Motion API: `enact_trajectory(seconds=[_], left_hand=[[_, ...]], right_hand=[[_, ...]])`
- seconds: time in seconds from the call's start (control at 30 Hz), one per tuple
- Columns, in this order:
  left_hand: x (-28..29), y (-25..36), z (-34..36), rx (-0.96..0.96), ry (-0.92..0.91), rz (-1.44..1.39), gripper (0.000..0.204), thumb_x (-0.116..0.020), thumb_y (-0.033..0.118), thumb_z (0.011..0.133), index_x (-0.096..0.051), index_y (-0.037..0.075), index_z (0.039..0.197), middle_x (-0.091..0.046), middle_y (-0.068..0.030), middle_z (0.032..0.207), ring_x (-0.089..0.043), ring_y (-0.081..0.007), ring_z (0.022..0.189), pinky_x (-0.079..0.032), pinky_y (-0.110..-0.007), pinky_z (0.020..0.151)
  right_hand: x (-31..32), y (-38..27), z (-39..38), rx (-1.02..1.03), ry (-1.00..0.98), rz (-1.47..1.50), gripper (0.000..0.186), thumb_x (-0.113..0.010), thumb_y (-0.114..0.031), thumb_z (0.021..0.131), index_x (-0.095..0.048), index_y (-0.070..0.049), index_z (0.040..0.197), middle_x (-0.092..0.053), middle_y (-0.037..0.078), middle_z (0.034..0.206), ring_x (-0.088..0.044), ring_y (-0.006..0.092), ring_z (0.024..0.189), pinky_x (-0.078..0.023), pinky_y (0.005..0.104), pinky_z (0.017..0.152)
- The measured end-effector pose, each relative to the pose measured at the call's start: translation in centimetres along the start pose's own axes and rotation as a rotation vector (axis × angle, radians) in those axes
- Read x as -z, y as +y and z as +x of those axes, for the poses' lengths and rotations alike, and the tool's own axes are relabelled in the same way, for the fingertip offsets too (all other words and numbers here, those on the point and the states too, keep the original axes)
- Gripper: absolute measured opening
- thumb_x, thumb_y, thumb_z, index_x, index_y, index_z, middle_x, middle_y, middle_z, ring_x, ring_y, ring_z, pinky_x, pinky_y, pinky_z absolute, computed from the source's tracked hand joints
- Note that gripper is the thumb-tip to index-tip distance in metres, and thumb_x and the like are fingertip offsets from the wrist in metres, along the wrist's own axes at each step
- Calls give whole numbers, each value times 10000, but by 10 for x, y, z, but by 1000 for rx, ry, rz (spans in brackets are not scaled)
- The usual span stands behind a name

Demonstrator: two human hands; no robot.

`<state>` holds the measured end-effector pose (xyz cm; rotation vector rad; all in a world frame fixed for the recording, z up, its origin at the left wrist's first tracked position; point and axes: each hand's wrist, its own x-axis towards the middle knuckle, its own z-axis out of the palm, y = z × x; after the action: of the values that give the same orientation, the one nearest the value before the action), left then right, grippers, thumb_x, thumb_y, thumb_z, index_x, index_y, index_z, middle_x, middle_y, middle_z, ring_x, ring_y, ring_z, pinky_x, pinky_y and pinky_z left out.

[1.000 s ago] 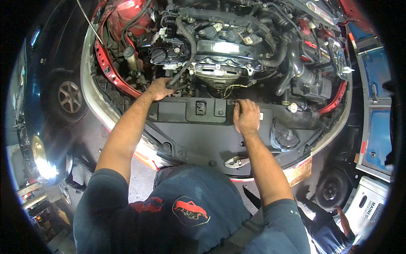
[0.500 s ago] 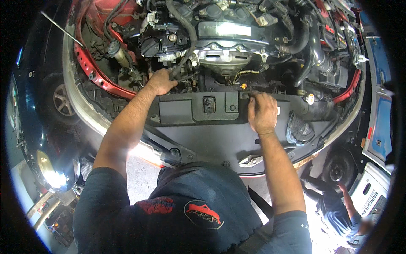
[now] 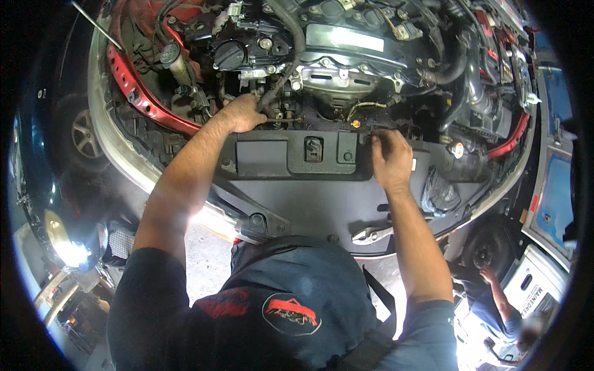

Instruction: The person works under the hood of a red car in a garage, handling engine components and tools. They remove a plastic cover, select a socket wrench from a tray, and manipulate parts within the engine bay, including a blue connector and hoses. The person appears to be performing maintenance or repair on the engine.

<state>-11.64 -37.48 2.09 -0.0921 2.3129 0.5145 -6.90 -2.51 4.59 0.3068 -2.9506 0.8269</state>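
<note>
My left hand reaches down into the gap at the front of the engine, beside a ribbed black hose and below the round black oil filler cap. Its fingertips are out of sight among the parts there, so what they hold, if anything, is hidden. On the rear edge of the black plastic radiator cover rests my right hand. The thumb stands apart from its bent fingers, and nothing shows in it.
Silver pliers and a crumpled dark plastic bundle lie on the cover. A thin metal prop rod rises at the far left. Another car stands to the left. At the lower right is another person near a tyre.
The view has shifted slightly, moving the engine rightward in the picture. My left hand has turned a little within the gap. The right hand's thumb and fingers have spread further apart.
</note>
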Motion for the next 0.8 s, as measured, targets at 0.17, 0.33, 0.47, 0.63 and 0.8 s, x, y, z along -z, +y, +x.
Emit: enact_trajectory(seconds=[0.17,0.33,0.47,0.63,0.8], left_hand=[[-7,0,3,-11,14,39,482,-709,304,839,-656,-33,1178,-670,-241,1197,-625,-348,1180,-441,-414,1061],[-3,2,5,-13,-92,-43,457,-719,355,826,-692,6,1120,-698,-248,1095,-650,-381,1112,-445,-462,1026],[-5,-1,6,-72,-94,-94,468,-742,350,814,-689,-23,1090,-695,-269,1078,-653,-393,1094,-448,-488,1004],[-10,-2,8,-37,-64,5,450,-769,339,800,-703,-37,1038,-700,-266,1053,-666,-387,1061,-487,-447,957],[-9,-3,9,-55,-103,-39,399,-772,355,816,-725,16,1021,-702,-230,1084,-656,-354,1100,-448,-486,987]], right_hand=[[-43,-41,55,82,-233,185,266,-684,-174,879,-690,13,1068,-677,225,1095,-644,413,1020,-516,432,912],[-126,-74,121,-499,-944,43,522,-713,-377,903,-676,60,1185,-669,262,1228,-650,382,1145,-506,414,965],[-173,-71,114,-533,-810,136,618,-771,-424,859,-669,116,1140,-695,245,1166,-674,344,1038,-515,429,891],[-199,-61,114,-649,-717,176,243,-657,-109,781,-739,62,932,-725,261,981,-729,357,958,-563,397,833],[-185,-64,112,-832,-491,325,313,-674,-125,829,-697,86,1060,-709,238,1121,-699,324,1039,-558,427,856]])
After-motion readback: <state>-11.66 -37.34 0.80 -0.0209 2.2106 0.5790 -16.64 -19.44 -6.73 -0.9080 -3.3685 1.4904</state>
